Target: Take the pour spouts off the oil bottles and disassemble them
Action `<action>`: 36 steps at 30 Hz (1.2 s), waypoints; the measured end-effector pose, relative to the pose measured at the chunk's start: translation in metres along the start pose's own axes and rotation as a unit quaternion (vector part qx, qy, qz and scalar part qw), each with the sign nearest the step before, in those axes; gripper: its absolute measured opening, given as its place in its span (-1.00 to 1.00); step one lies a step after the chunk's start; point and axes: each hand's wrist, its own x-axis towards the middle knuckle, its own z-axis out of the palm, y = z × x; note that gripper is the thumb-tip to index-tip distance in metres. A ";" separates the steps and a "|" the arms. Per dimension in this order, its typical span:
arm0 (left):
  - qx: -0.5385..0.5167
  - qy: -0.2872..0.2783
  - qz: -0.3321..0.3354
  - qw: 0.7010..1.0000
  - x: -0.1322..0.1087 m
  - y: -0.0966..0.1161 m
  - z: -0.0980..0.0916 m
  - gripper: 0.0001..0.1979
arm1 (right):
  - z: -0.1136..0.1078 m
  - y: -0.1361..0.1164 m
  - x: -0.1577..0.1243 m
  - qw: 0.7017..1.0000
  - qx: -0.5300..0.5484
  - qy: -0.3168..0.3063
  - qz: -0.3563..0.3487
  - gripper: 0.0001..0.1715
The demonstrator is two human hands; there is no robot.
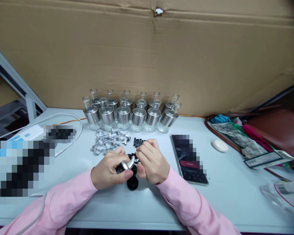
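Note:
My left hand (111, 169) is closed around a silver pour spout (129, 164) with a ribbed black stopper end, its bent neck pointing toward my right hand. My right hand (152, 161) has its fingers curled in at the spout's tip, where a bit of black shows. Whatever is pinched there is mostly hidden by the fingers. Below and between the hands lie round black caps (132, 183), some partly covered. Just behind the hands is a cluster of small black pieces (138, 142). A heap of silver-grey metal and plastic parts (106, 142) lies to its left.
Two rows of glass bottles with metal sleeves (123, 115) stand before a cardboard wall (137, 58). A phone (186, 155) lies right of my hands. Farther right are a white oval object (220, 146), a small box (269, 160) and a brown bag (281, 127). Cables (71, 115) run at left.

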 end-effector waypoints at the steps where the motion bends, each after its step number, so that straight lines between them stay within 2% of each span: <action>1: -0.019 0.001 -0.005 1.000 0.000 0.001 -0.001 -0.54 | 0.000 0.000 -0.001 1.000 0.023 0.013 0.013 -0.61; 4: -0.077 0.018 -0.015 0.997 0.000 0.001 -0.008 -0.53 | -0.002 0.001 -0.003 0.985 0.121 0.081 0.090 -0.63; 6: -0.070 0.056 -0.014 0.996 0.000 -0.003 -0.013 -0.54 | -0.003 0.002 -0.004 0.974 0.146 0.115 0.129 -0.66; 10: 0.063 0.180 0.019 0.981 0.001 -0.015 -0.019 -0.63 | -0.007 0.007 -0.003 0.971 0.112 0.103 0.187 -0.74; 12: 0.159 0.208 0.069 0.963 0.001 -0.019 -0.019 -0.69 | -0.009 0.014 -0.003 0.963 0.096 0.072 0.239 -0.73; 15: 0.272 0.163 0.134 0.939 0.000 -0.018 -0.017 -0.76 | -0.011 0.028 -0.007 0.942 0.071 -0.001 0.327 -0.70; 18: 0.306 0.109 0.154 0.933 0.001 -0.012 -0.014 -0.81 | -0.009 0.039 -0.013 0.923 0.048 -0.056 0.378 -0.67; 21: 0.307 0.093 0.151 0.935 0.002 -0.008 -0.012 -0.82 | -0.004 0.043 -0.019 0.916 -0.008 -0.084 0.392 -0.70; 27: 0.314 0.089 0.144 0.934 0.003 -0.011 -0.012 -0.84 | 0.004 0.041 -0.024 0.899 -0.121 -0.178 0.381 -0.74; 33: 0.302 0.068 0.131 0.942 0.002 -0.015 -0.012 -0.79 | 0.004 0.041 -0.025 0.897 -0.162 -0.194 0.363 -0.75; 36: 0.288 0.058 0.125 0.948 0.001 -0.016 -0.012 -0.78 | 0.003 0.042 -0.024 0.905 -0.147 -0.170 0.362 -0.77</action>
